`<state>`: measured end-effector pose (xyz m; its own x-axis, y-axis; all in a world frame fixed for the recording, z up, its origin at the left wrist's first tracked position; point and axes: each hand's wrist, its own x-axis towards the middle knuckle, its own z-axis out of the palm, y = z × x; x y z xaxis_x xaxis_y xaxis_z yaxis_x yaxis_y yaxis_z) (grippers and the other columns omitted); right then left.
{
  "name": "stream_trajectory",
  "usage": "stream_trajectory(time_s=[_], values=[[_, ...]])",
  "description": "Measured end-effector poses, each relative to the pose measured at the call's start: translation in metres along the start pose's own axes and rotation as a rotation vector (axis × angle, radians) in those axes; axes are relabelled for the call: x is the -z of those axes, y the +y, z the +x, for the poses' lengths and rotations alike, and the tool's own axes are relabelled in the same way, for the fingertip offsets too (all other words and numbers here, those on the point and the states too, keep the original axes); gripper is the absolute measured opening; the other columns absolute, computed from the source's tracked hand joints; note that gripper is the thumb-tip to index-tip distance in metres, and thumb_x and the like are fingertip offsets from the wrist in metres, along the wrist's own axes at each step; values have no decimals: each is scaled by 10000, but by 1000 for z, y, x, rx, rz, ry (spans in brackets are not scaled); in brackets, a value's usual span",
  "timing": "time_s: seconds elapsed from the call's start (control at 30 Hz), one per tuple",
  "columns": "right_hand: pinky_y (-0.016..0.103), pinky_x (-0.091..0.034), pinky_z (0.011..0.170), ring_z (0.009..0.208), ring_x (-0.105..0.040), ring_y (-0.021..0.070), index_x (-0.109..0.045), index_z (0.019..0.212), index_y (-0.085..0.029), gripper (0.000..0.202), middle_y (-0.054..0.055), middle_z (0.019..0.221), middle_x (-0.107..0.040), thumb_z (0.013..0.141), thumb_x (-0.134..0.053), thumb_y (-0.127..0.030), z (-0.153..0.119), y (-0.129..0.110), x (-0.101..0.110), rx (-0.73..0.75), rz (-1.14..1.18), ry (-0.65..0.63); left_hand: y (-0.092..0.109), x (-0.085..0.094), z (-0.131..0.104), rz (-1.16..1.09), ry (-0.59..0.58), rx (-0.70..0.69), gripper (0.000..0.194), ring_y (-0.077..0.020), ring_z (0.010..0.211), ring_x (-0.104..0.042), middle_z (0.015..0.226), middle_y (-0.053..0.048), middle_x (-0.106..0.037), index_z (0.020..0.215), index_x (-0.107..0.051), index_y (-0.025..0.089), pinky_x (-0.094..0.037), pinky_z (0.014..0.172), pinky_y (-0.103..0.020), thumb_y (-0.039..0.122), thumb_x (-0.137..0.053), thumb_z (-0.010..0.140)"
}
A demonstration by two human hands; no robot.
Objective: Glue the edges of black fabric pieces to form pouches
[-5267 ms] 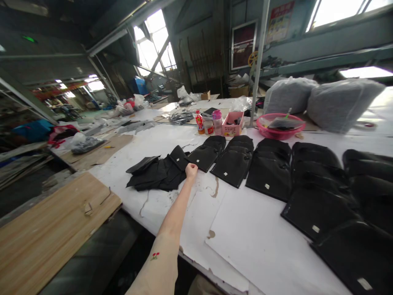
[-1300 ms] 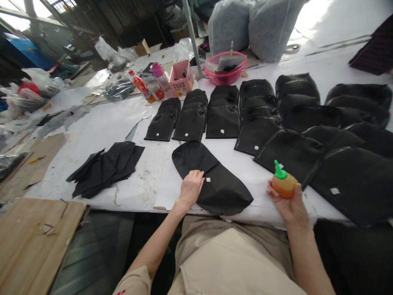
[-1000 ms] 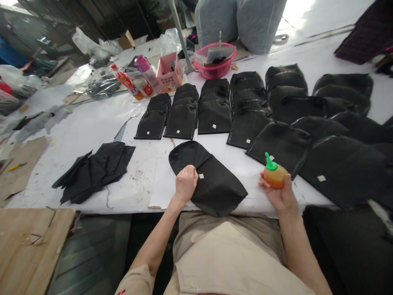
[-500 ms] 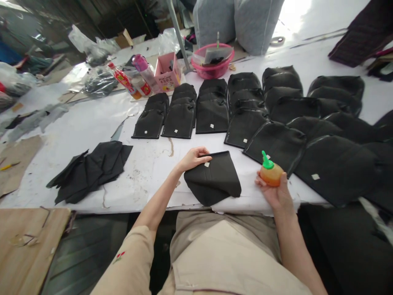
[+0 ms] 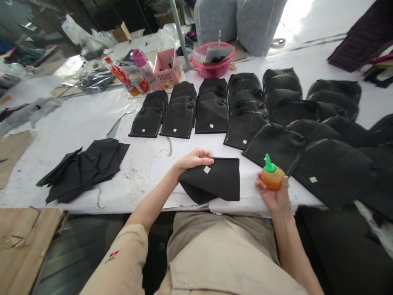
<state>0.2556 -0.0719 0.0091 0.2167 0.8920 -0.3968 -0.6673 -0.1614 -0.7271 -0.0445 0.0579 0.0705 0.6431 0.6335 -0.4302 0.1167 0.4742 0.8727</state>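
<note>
My left hand (image 5: 198, 159) pinches the top edge of a black fabric piece (image 5: 219, 180) that bears a small pale square sticker. The piece hangs curled just above the table's front edge. In my right hand (image 5: 274, 196) is a squeeze bottle (image 5: 272, 178) with a green nozzle and orange liquid, its tip pointing up. The bottle is apart from the fabric. Several finished-looking black pieces (image 5: 211, 110) lie in overlapping rows beyond both hands, some with the same pale sticker.
A loose pile of black fabric (image 5: 89, 170) lies at the left of the white table (image 5: 144, 168). At the back stand a red-labelled bottle (image 5: 119, 73), a purple-capped bottle (image 5: 143, 65), a pink box (image 5: 167, 69) and a pink basket (image 5: 213, 65). A wooden board (image 5: 27, 246) is at lower left.
The fabric piece in my left hand has turned, its free right corner swinging a little to the right. The squeeze bottle has shifted slightly right and down.
</note>
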Motion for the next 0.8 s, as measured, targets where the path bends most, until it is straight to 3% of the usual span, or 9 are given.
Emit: stream_trajectory(time_s=[0.07,0.17,0.3,0.4,0.5,0.57,0.67,0.73,0.8], values=[[283,-606,630,521,-501,91,-751,993,-261,630,16,866,-745,597,-848,-742,-3,-1,-4,11,9,8,-5,3,11,135,5,7,437,-86,546,-535,664,10,-635,787,-632,142,-375,520,-201,505,-852,686],[301,-632,668,549,-550,103,-753,996,-272,616,16,885,-752,609,-843,-743,-7,-1,-15,14,21,8,-17,15,33,392,135,-17,360,-110,578,-551,673,-7,-649,762,-651,133,-386,548,-223,462,-795,729],[389,-650,866,812,-705,176,-735,1016,-289,566,-2,950,-753,635,-865,-687,-2,2,-39,18,58,-60,-28,26,48,713,330,-124,221,-161,691,-602,740,-15,-674,802,-672,160,-425,654,-265,363,-759,792],[431,-635,928,910,-718,198,-730,1021,-281,517,-1,1014,-755,663,-884,-620,11,12,-61,19,68,-152,-29,24,42,1036,454,-198,135,-201,785,-636,834,-34,-698,873,-689,187,-461,746,-307,320,-710,876],[369,-642,814,906,-712,210,-729,1024,-256,486,31,1033,-755,709,-858,-603,23,27,-78,23,21,-241,-36,14,16,1171,649,-292,129,-257,1029,-636,1046,-88,-700,998,-673,192,-481,917,-366,283,-688,908],[305,-610,685,861,-698,202,-728,1042,-238,480,47,1032,-751,740,-834,-595,27,37,-85,25,-22,-261,-48,2,-11,1128,841,-312,211,-271,1112,-605,1110,-104,-673,1068,-640,191,-475,981,-399,291,-708,896],[244,-513,546,833,-674,191,-723,1083,-209,474,66,1045,-740,772,-812,-555,27,47,-89,27,-86,-261,-75,-26,-54,780,1072,-189,399,-217,931,-633,1008,-58,-652,1117,-572,195,-527,863,-365,383,-776,831],[239,-481,524,843,-668,195,-719,1090,-199,470,74,1049,-733,776,-806,-538,25,50,-90,37,-105,-253,-93,-48,-75,459,1043,-77,486,-176,789,-636,915,-22,-646,1086,-547,192,-543,744,-320,456,-810,773],[246,-478,529,842,-662,197,-718,1079,-191,462,83,1046,-727,781,-800,-535,24,51,-90,55,-114,-244,-105,-69,-87,173,885,25,477,-165,712,-646,853,-20,-666,1033,-556,180,-541,653,-294,500,-791,769]])
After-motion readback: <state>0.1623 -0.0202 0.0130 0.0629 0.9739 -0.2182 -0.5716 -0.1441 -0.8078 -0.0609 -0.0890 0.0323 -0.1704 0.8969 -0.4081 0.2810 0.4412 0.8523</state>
